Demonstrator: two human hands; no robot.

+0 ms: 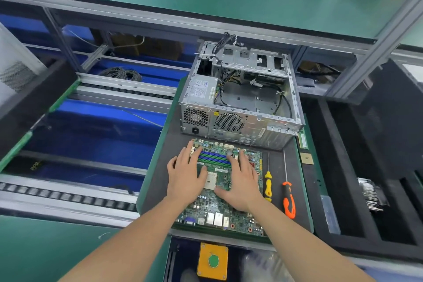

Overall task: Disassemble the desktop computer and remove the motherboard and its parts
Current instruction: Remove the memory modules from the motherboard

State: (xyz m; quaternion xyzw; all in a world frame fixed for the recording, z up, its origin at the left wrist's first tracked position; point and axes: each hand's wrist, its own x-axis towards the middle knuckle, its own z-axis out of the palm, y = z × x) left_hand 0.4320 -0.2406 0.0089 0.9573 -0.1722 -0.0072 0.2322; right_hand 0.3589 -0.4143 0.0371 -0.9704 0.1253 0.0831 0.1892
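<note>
"On the desk, just in front of the open grey metal computer case (240,98), what did you see?"

"I saw the green motherboard (219,210). It was out of the case and lay flat on the dark grey mat (164,167). The left hand (186,176) and the right hand (242,181) both rested on it."

"Did the fingers hold something?"

"No. The fingers (196,152) of both hands were straight and spread, lying on the board near the blue and green memory slots (214,158). They gripped nothing."

"What could have gone wrong from there?"

"I think too much pressure from the palms could bend the board. The left thumb was very near the pale square processor socket (211,179), so a careless touch could damage its contacts. Also, the near edge of the board reached the edge of the mat, and a pull toward the person could make it slide off. The yellow-handled screwdriver (268,186) and the orange-handled screwdriver (288,201) lay beside the board, where a fast right hand could knock them."
</note>
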